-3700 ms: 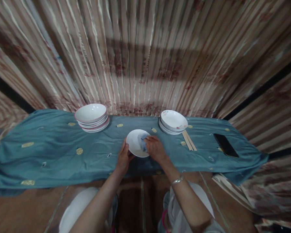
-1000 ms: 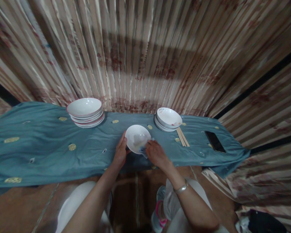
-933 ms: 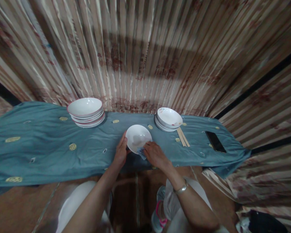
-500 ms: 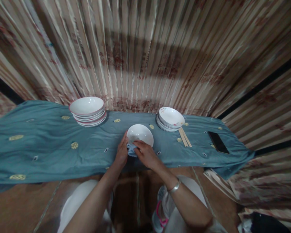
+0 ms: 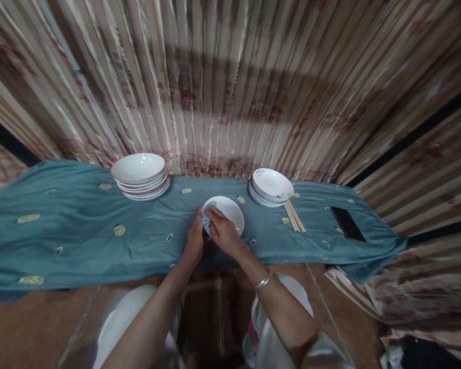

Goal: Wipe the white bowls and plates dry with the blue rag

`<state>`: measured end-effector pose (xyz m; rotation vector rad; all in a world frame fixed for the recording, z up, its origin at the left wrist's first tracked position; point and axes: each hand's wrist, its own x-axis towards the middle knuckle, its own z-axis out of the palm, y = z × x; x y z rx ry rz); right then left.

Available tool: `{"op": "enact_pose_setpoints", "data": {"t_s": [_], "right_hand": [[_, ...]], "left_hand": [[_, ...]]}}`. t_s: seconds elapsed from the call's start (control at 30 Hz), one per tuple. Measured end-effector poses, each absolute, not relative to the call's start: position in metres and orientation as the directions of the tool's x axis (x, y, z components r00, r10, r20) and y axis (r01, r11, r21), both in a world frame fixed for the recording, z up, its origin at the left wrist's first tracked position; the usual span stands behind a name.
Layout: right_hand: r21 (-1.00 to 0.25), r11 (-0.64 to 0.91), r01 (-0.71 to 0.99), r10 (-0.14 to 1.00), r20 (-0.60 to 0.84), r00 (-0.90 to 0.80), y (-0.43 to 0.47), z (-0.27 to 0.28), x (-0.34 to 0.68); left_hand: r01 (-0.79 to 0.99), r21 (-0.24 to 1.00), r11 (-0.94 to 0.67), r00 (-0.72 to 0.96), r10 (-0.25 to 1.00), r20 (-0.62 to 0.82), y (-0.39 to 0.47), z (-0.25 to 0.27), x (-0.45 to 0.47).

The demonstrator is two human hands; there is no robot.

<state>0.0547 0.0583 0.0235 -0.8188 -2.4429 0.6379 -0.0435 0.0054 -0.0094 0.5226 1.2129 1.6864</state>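
A white bowl (image 5: 232,212) is held over the near middle of the table, tilted a little toward me. My left hand (image 5: 195,237) grips its left rim, with the fingers partly hidden beneath it. Pinched in my right hand (image 5: 223,231) is a light blue cloth (image 5: 206,221), pressed against the inside of the bowl at its left wall. My right fingers and the cloth cover part of the bowl's inside.
A stack of red-rimmed bowls and plates (image 5: 140,171) stands at the back left. At the back right is a stack of flowered dishes (image 5: 272,185), with wooden chopsticks (image 5: 294,216) beside it. A black phone (image 5: 348,224) lies farther right on the teal tablecloth (image 5: 80,225). Curtains (image 5: 215,102) hang behind.
My right hand has moved the cloth from the bowl's near rim up and inside, along the left wall. My left hand stays on the left rim.
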Motion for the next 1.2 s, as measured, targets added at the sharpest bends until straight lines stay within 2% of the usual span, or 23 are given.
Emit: {"op": "enact_pose_setpoints", "data": {"t_s": [0.3,0.5,0.73,0.83,0.97,1.2], "right_hand": [[-0.343,0.739,0.580,0.663,0.216,-0.717,0.074,0.020,0.058],[-0.202,0.696,0.689,0.714,0.093,-0.694,0.075,0.028,0.066],[-0.130,0.718,0.684,0.692,0.025,-0.722,0.077,0.029,0.080],[-0.147,0.751,0.643,0.651,0.004,-0.759,0.078,0.029,0.087],[-0.229,0.738,0.635,0.646,-0.034,-0.763,0.079,0.033,0.096],[-0.512,0.701,0.496,0.549,-0.056,-0.834,0.080,0.041,0.105]], "left_hand": [[-0.452,0.892,0.001,-0.440,0.869,-0.224,0.000,0.001,-0.041],[-0.470,0.883,0.008,-0.440,0.865,-0.242,0.000,0.002,-0.040],[-0.466,0.884,0.015,-0.436,0.866,-0.245,0.001,0.004,-0.040],[-0.455,0.890,0.015,-0.434,0.869,-0.237,0.001,0.002,-0.040],[-0.431,0.902,0.006,-0.455,0.862,-0.223,0.002,0.000,-0.040],[-0.423,0.906,-0.006,-0.448,0.871,-0.203,0.003,-0.002,-0.040]]}}
